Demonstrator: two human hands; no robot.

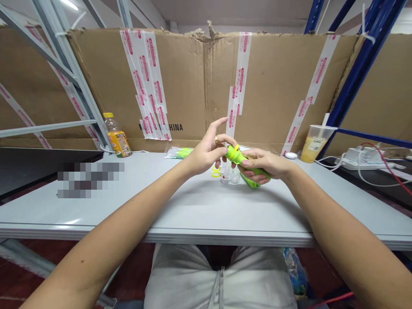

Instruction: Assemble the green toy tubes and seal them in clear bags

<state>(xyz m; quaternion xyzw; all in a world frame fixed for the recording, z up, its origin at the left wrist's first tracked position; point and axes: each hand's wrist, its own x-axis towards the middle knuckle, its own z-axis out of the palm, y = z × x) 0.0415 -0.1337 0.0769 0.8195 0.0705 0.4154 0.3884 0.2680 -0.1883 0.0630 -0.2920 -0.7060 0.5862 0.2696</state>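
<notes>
Fingers of the left hand (206, 153), loosely spread with the index raised, meet or nearly meet the ribbed end of a green object (234, 157) at mid-frame; whether they pinch cannot be told. Those of the right hand (265, 162) wrap its body. Across the counter (193, 210), left to right: a film-wrapped green packet (184, 152) left of center; loose yellow rings (215, 174), then clear containers (225, 175), below the hands; a second green piece (251, 183) beneath the right hand. Progress, as judged: partway. One yellow band (237, 147) is at the held object's ribbed end, seemingly in place; the loose rings, containers and second piece, lying apart, appear yet unhandled.
</notes>
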